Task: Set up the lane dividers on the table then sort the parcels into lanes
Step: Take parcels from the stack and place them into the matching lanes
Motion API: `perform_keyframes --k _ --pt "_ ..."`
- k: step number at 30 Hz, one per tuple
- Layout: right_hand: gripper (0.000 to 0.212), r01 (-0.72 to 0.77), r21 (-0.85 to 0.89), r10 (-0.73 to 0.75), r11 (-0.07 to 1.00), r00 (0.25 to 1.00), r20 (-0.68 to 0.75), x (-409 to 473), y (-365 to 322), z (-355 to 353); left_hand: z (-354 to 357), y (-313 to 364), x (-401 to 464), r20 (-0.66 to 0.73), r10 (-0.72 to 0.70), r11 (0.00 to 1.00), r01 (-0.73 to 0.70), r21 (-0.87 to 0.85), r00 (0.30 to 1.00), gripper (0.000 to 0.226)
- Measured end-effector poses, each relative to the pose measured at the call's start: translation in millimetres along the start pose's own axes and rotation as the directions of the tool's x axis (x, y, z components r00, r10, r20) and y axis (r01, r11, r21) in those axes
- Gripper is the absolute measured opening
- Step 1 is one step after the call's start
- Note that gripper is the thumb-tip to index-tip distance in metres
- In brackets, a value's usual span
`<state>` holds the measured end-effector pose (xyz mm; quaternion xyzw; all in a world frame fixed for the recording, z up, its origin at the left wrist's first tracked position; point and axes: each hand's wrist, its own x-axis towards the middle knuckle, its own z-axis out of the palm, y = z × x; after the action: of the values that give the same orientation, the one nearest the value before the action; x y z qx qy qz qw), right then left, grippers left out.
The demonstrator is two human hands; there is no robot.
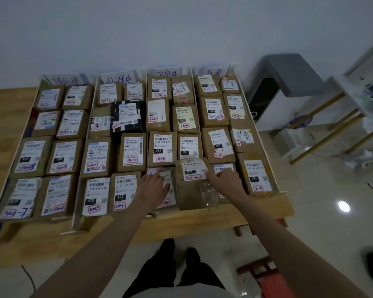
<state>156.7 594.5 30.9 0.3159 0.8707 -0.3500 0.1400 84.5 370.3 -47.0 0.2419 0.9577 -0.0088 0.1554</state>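
Several brown cardboard parcels with white labels fill four lanes on the wooden table. White lane dividers run front to back, with handwritten paper signs standing at the far end of each lane. My left hand lies flat, fingers straight, on a parcel at the front of the third lane. My right hand touches the right edge of a larger parcel beside it; this parcel sits tilted, its far end resting on the row behind. A black parcel lies in the second lane.
A grey and white cabinet stands right of the table. White shelves with wooden legs stand further right. A red stool is on the tiled floor near my feet. The white wall rises behind the table.
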Motion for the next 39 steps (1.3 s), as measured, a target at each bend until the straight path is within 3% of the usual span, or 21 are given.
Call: perform_keyframes --k 11,19,39 --pt "0.044 0.083 -0.02 -0.083 0.996 0.996 0.014 -1.4 3.6 26.0 19.5 -4.7 -0.9 0.04 0.055 0.992 -0.059 0.114 0.998 0.063" --pt "0.042 -0.007 0.014 0.006 1.0 0.999 0.05 12.6 11.8 27.2 18.5 -4.7 -0.2 0.027 0.061 0.994 -0.064 0.088 0.998 0.066" --pt "0.041 -0.053 0.065 0.056 0.996 0.998 -0.038 32.2 7.4 42.2 16.3 -5.9 5.8 0.033 0.068 0.995 -0.07 0.071 0.997 0.071"
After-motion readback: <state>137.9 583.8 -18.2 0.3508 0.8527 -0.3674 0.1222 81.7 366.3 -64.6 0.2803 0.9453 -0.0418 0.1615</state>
